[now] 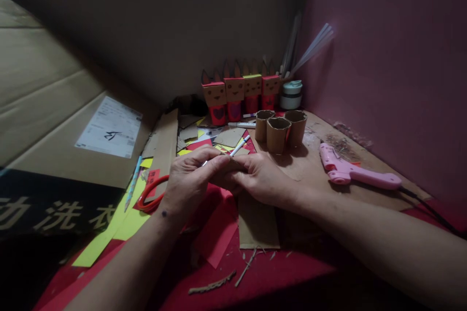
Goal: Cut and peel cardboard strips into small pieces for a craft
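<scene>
My left hand and my right hand meet at the middle of the view, both closed on a small brown cardboard piece. Fingers cover most of it, so its full shape is hidden. Below my right hand a flat cardboard strip lies on the red table cover. Red paper is beside that strip. Red-handled scissors rest by my left wrist, their blades out of sight. A white pen shows just beyond my fingers.
Three cardboard tubes stand on a board, with a pink glue gun to the right. Several cardboard figures with faces line the back beside a lidded jar. A large carton stands left, near yellow paper.
</scene>
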Motion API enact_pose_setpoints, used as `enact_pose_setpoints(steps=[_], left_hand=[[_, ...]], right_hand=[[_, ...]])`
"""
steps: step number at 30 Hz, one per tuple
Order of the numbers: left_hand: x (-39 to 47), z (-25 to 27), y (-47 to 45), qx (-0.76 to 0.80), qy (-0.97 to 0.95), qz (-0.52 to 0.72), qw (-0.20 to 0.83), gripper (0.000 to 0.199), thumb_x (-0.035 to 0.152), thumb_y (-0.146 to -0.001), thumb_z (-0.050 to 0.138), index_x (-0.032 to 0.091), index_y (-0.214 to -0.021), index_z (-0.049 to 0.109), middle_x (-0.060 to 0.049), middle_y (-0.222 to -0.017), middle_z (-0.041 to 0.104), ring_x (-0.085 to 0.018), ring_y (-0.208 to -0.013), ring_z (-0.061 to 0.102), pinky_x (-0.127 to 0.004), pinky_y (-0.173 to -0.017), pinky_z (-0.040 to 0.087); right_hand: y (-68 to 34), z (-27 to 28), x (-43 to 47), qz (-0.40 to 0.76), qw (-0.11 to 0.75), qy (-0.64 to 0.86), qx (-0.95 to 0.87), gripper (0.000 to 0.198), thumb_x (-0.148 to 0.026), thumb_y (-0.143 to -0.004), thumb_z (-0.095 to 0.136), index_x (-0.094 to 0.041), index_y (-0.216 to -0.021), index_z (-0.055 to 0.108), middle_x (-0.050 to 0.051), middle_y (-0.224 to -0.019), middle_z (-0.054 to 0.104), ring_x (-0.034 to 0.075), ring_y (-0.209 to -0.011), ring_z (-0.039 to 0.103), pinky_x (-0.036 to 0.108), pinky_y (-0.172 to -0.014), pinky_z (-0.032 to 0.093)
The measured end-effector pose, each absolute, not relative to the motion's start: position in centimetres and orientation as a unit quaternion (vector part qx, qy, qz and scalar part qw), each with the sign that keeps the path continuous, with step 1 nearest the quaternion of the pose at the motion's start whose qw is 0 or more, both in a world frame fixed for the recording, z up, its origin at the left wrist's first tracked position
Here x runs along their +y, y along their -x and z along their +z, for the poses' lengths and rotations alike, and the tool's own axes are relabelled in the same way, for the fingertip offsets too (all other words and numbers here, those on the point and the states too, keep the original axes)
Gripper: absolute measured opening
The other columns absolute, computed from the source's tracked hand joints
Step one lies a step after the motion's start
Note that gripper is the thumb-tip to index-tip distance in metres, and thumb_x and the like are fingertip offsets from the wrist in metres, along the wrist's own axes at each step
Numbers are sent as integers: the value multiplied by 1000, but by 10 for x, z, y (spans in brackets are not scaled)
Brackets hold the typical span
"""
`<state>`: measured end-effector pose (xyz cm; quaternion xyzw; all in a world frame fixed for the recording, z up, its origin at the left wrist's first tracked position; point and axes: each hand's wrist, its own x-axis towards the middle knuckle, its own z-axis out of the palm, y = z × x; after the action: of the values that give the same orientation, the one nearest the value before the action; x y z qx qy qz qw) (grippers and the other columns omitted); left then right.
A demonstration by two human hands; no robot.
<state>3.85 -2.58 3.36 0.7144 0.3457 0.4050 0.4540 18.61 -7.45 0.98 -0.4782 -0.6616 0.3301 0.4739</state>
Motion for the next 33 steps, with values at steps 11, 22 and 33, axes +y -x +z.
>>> enact_pose_setpoints(steps=[11,22,33], left_hand=[[-12,22,-40,346,-646,381,564,19,35,-74,69,16,-75,68,-3,-70,67,-16,-64,60,-27,-63,47],[-13,22,-38,324,-618,348,627,16,30,-72,73,16,-77,67,-1,-66,67,-13,-56,60,-25,-57,48],[-10,25,-38,324,-601,385,621,18,26,-65,78,17,-76,67,0,-67,68,-13,-59,61,-23,-57,47]], right_hand=[[-196,17,-65,645,524,376,-410,11,-16,-74,68,-12,-83,62,-1,-62,61,11,-50,59,26,-52,57],[-188,15,-68,549,465,475,-507,14,-10,-84,54,-15,-73,61,-2,-47,59,11,-38,56,20,-39,48],[-183,16,-71,580,411,471,-523,21,-12,-89,44,-17,-72,53,-3,-43,57,9,-34,55,16,-36,46]])
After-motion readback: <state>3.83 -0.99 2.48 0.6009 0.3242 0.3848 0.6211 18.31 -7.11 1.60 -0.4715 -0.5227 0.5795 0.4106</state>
